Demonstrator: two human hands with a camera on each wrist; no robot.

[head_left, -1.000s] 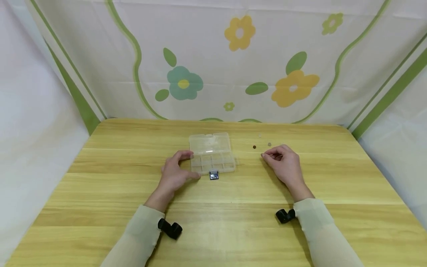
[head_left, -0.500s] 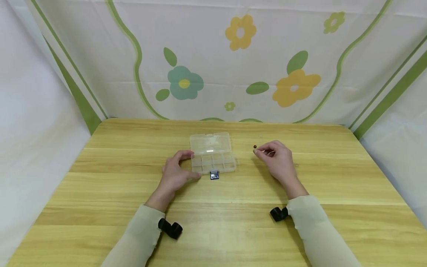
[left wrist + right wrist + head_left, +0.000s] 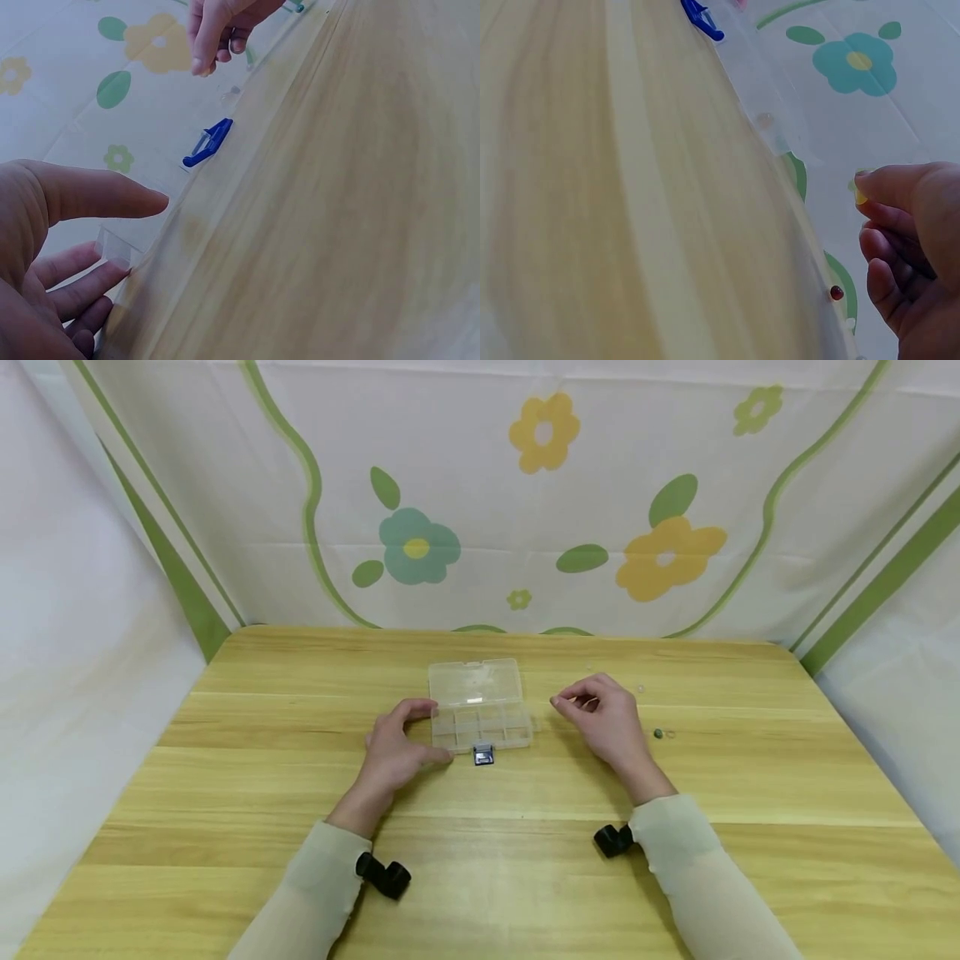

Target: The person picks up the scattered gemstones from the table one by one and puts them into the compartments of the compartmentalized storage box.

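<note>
A clear plastic compartment box lies with its lid folded back and its blue latch hanging at the front. My left hand holds the box's left end, thumb at the front corner and fingers toward the back. To the right of the box, my right hand pinches a small yellow bead between thumb and index finger, just above the table. A dark red bead shows below that hand in the right wrist view; the hand hides it in the head view. A pale bead shows blurred at the box's end.
Right of my right hand lie a dark green bead, a small pale ring-like piece and a clear bead. A faint clear piece sits farther back. A flowered cloth hangs behind the wooden table.
My right hand has moved left toward the box, past the dark bead, uncovering the green bead and pale pieces behind it. My left hand and the box have stayed put.
</note>
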